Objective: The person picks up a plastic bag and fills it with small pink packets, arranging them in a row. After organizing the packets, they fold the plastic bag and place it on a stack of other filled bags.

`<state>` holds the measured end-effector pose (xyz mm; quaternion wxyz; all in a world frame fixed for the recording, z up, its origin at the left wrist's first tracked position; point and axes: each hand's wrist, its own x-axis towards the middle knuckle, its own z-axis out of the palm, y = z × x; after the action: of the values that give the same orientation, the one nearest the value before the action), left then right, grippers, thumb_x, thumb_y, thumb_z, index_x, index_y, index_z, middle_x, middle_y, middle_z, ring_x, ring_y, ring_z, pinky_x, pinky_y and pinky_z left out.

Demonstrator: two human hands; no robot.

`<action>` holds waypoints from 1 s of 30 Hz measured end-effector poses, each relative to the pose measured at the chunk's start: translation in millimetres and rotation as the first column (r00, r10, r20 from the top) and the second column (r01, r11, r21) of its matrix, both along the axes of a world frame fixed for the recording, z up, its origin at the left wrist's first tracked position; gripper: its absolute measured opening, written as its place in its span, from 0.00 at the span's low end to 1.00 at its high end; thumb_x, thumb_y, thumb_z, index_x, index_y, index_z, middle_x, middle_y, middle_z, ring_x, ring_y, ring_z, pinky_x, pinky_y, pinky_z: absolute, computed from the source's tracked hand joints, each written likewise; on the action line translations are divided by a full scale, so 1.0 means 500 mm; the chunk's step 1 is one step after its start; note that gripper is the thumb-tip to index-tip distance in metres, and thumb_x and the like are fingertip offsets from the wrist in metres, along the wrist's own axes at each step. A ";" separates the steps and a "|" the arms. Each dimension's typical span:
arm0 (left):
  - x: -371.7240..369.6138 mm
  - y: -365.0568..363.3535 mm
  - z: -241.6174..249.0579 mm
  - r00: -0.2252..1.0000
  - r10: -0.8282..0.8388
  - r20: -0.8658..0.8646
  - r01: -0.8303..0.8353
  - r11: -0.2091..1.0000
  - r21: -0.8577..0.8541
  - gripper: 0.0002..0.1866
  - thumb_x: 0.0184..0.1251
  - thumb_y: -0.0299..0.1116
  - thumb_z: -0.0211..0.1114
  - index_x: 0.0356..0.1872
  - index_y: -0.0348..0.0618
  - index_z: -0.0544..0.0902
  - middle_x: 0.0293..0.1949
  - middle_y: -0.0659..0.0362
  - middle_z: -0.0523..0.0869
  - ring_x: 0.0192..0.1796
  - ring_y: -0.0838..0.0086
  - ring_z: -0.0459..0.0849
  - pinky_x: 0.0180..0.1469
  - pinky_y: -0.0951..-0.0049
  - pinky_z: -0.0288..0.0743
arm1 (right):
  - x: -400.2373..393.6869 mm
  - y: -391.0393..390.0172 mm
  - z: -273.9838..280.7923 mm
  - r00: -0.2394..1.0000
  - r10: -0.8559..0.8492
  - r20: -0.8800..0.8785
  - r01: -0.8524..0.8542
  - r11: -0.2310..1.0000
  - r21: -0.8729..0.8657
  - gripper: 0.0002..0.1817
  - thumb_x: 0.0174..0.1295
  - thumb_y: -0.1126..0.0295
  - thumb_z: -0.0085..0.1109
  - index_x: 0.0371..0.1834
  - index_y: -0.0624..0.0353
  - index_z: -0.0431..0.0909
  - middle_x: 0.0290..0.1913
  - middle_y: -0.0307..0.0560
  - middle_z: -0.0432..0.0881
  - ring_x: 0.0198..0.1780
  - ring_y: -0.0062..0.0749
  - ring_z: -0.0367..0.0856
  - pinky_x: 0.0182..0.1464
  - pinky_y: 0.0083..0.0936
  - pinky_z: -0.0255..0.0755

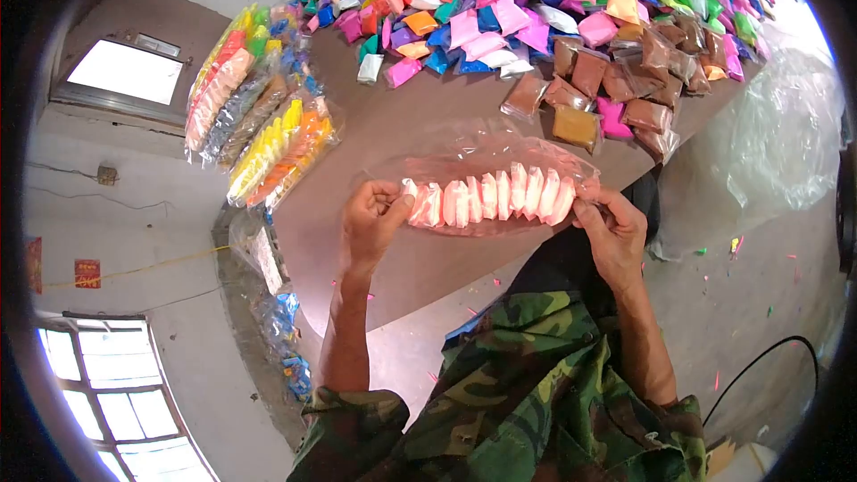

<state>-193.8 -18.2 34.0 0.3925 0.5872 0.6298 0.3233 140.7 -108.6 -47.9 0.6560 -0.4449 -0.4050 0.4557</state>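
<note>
Between my two hands a clear plastic bag [464, 161] is stretched just above the near part of the table. A row of several small pale pink packets [489, 197] stands side by side inside it. My left hand [373, 219] pinches the left end of the bag between thumb and fingers, close to the first packet. At the other end, my right hand [614, 230] is closed on the bag's right side by the last packet. What the packets contain is not clear from here.
A large heap of colourful small packets [509, 18] covers the far side of the brown table [393, 125]. Brown packets [589, 71] lie nearer me. Filled clear bags [268, 125] are stacked at the left edge. A big clear plastic sack [750, 152] stands at the right.
</note>
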 end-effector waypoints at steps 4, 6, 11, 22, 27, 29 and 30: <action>0.015 -0.008 0.004 0.999 0.032 0.016 -0.033 0.996 0.084 0.18 0.72 0.28 0.73 0.57 0.31 0.82 0.44 0.56 0.90 0.40 0.79 0.87 0.42 0.76 0.81 | -0.001 0.001 -0.001 1.000 -0.004 0.013 0.004 1.000 0.004 0.13 0.74 0.81 0.63 0.59 0.67 0.84 0.57 0.46 0.88 0.47 0.21 0.85 0.49 0.20 0.82; 0.022 -0.011 0.009 0.997 0.021 0.073 -0.026 0.997 0.071 0.17 0.74 0.28 0.70 0.58 0.29 0.81 0.45 0.55 0.90 0.42 0.78 0.87 0.47 0.75 0.83 | -0.003 0.001 -0.004 1.000 -0.002 -0.015 0.002 1.000 0.014 0.13 0.74 0.80 0.63 0.60 0.67 0.84 0.57 0.46 0.88 0.46 0.20 0.85 0.48 0.20 0.81; -0.010 0.002 0.019 0.995 0.002 -0.095 -0.010 0.996 -0.086 0.16 0.78 0.30 0.64 0.60 0.29 0.82 0.47 0.57 0.90 0.47 0.78 0.88 0.53 0.74 0.83 | 0.003 0.005 0.013 1.000 0.009 0.008 -0.009 1.000 -0.020 0.12 0.75 0.78 0.64 0.58 0.67 0.85 0.53 0.44 0.88 0.43 0.19 0.84 0.46 0.19 0.81; -0.032 -0.012 -0.020 0.954 -0.272 0.126 0.275 0.961 -0.009 0.49 0.57 0.28 0.81 0.79 0.33 0.63 0.71 0.43 0.77 0.77 0.59 0.74 0.76 0.58 0.71 | 0.006 0.030 0.054 0.999 -0.031 0.044 0.039 0.981 -0.190 0.11 0.75 0.71 0.66 0.55 0.64 0.87 0.42 0.37 0.89 0.36 0.15 0.83 0.36 0.17 0.82; -0.001 -0.011 0.009 0.966 -0.242 0.087 0.244 0.970 -0.006 0.44 0.57 0.27 0.82 0.75 0.33 0.69 0.61 0.49 0.83 0.63 0.65 0.83 0.63 0.63 0.80 | 0.008 0.047 0.060 0.998 -0.016 0.065 0.030 0.972 -0.233 0.09 0.75 0.71 0.66 0.53 0.63 0.86 0.41 0.36 0.88 0.34 0.12 0.81 0.32 0.15 0.78; -0.009 -0.014 0.005 0.976 -0.190 0.107 0.194 0.980 -0.033 0.39 0.59 0.26 0.81 0.71 0.33 0.73 0.53 0.52 0.86 0.52 0.70 0.86 0.51 0.68 0.83 | 0.003 0.050 0.075 0.997 -0.007 0.073 0.025 0.970 -0.243 0.09 0.74 0.72 0.67 0.53 0.62 0.86 0.40 0.36 0.88 0.33 0.11 0.80 0.30 0.14 0.76; -0.011 -0.017 0.004 0.979 -0.160 0.128 0.167 0.985 -0.049 0.35 0.60 0.26 0.80 0.69 0.33 0.75 0.49 0.54 0.87 0.47 0.73 0.87 0.45 0.71 0.83 | 0.000 0.052 0.083 0.997 -0.001 0.077 0.020 0.968 -0.248 0.09 0.74 0.72 0.67 0.53 0.62 0.86 0.40 0.36 0.88 0.33 0.11 0.80 0.29 0.14 0.74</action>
<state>-199.1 -26.5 36.0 0.4733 0.6040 0.5631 0.3070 140.7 -82.8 -6.3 0.5815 -0.5428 -0.3669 0.4822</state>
